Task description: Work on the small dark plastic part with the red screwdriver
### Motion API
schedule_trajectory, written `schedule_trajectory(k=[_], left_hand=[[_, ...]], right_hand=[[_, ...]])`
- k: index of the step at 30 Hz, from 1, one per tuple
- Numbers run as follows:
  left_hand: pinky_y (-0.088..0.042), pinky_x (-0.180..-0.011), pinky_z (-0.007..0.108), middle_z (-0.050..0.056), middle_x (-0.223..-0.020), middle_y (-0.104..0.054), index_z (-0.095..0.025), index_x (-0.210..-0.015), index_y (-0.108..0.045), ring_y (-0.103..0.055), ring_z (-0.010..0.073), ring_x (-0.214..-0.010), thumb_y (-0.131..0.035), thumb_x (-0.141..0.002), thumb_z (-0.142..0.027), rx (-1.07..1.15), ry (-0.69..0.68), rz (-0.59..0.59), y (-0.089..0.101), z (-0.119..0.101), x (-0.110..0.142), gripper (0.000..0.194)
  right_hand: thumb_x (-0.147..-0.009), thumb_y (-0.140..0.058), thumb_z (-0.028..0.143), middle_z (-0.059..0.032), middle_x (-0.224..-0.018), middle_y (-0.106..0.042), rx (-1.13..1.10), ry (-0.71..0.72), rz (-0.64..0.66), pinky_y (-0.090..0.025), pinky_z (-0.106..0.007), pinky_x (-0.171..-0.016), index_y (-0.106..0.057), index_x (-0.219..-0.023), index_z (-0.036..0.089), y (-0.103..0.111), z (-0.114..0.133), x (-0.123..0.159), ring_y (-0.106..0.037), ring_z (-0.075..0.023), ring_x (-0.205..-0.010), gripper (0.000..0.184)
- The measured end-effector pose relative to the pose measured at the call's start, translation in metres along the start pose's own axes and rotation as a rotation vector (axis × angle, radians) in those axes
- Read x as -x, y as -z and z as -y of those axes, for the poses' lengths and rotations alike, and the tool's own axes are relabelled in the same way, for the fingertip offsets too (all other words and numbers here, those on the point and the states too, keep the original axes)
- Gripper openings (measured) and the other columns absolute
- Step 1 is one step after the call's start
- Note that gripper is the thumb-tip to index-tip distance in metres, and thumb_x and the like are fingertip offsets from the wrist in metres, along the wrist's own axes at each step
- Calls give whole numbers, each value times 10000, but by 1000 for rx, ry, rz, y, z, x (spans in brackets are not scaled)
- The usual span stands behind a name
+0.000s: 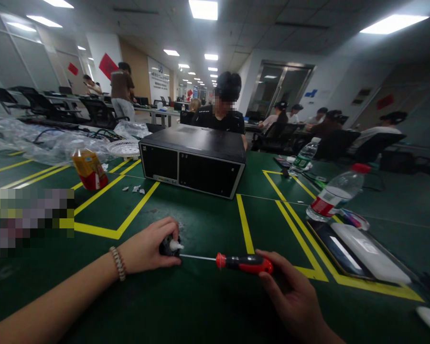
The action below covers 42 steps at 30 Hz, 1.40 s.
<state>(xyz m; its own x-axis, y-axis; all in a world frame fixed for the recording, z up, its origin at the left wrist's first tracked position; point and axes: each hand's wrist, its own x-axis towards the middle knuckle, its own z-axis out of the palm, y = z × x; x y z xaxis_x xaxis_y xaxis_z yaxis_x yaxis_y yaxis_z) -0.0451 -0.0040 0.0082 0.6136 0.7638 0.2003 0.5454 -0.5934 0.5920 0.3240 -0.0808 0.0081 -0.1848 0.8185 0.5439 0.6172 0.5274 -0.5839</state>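
Observation:
On the green table, my left hand [152,246], with a beaded bracelet [118,263] at its wrist, closes round a small black part with a white nozzle-like piece [175,245]. What exactly this part is I cannot make out. My right hand [290,286] grips the end of a red and black screwdriver [244,263] between thumb and fingers. The screwdriver lies almost level, its thin shaft pointing left. Its tip meets or sits right beside the black part, near my left thumb; the exact contact is hidden.
A large black case [193,160] stands ahead, with a person [218,112] seated behind it. An orange-labelled bottle [89,167], a white basket [123,149] and plastic wrap are at left. Water bottles [338,193], a phone [344,251] and a white slab [370,253] lie right. Yellow tape [245,224] marks the table.

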Motion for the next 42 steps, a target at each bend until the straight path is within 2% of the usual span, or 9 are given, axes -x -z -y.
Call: schedule_trajectory(k=[5,10,15,21,24,27,32,39,42], left_hand=[[-520,-882,419,72,-1169,-593,-214,-989,-563,-594,269,-1043,-825,-794,-353,11,1,-2,0,1,0,356],[-518,-893,424,70,-1174,-593,-219,-990,-566,-592,271,-1049,-833,-791,-338,16,4,-8,0,0,0,353],[-518,-893,426,67,-1160,-590,-214,-983,-565,-591,269,-1042,-839,-786,-342,12,4,0,0,1,0,361],[-515,-899,432,67,-1161,-586,-216,-994,-552,-588,268,-1046,-828,-801,-325,9,2,-2,0,-1,-1,354],[-520,-885,426,69,-1164,-584,-218,-994,-556,-592,267,-1038,-825,-804,-333,18,-2,-2,0,-1,-1,350],[-525,-869,420,68,-1160,-588,-218,-991,-557,-597,265,-1025,-825,-804,-338,24,-5,-5,0,0,0,348],[-521,-875,427,71,-1154,-590,-220,-986,-550,-595,266,-1021,-822,-806,-333,15,-12,-11,-1,1,-1,345],[-522,-875,425,70,-1166,-588,-223,-997,-559,-595,273,-1034,-827,-803,-340,15,13,-6,-1,0,0,351],[-516,-885,426,72,-1165,-591,-221,-993,-563,-596,273,-1033,-832,-796,-339,15,7,-10,-1,1,0,354]], right_hand=[[-961,-663,264,-69,-1058,-757,-55,-5,-31,-673,-338,-760,-640,-1264,298,-2,0,4,-775,-245,-869,306],[-953,-629,209,-88,-1151,-730,-123,33,24,-663,-359,-850,-632,-1324,303,1,8,4,-755,-279,-993,382],[-981,-591,250,-96,-1189,-755,-24,14,17,-667,-374,-811,-631,-1382,301,3,5,6,-771,-285,-969,406],[-985,-622,341,-68,-942,-776,-11,64,24,-646,-338,-661,-741,-1147,264,6,5,-2,-771,-252,-773,215],[-999,-606,344,-73,-954,-766,-10,47,29,-651,-352,-684,-726,-1164,259,4,6,-2,-770,-255,-792,220],[-976,-646,347,-105,-1103,-761,20,-6,-15,-664,-380,-755,-650,-1309,268,0,3,2,-772,-282,-908,342],[-964,-646,292,-75,-1026,-736,-124,-53,-24,-670,-325,-696,-641,-1218,289,-1,1,7,-757,-243,-808,254],[-963,-598,229,-86,-1076,-754,-104,-110,70,-661,-337,-693,-616,-1313,284,4,4,5,-763,-248,-805,355],[-975,-611,265,-61,-979,-764,-109,-110,59,-648,-312,-651,-659,-1201,271,4,6,2,-759,-230,-747,231]])
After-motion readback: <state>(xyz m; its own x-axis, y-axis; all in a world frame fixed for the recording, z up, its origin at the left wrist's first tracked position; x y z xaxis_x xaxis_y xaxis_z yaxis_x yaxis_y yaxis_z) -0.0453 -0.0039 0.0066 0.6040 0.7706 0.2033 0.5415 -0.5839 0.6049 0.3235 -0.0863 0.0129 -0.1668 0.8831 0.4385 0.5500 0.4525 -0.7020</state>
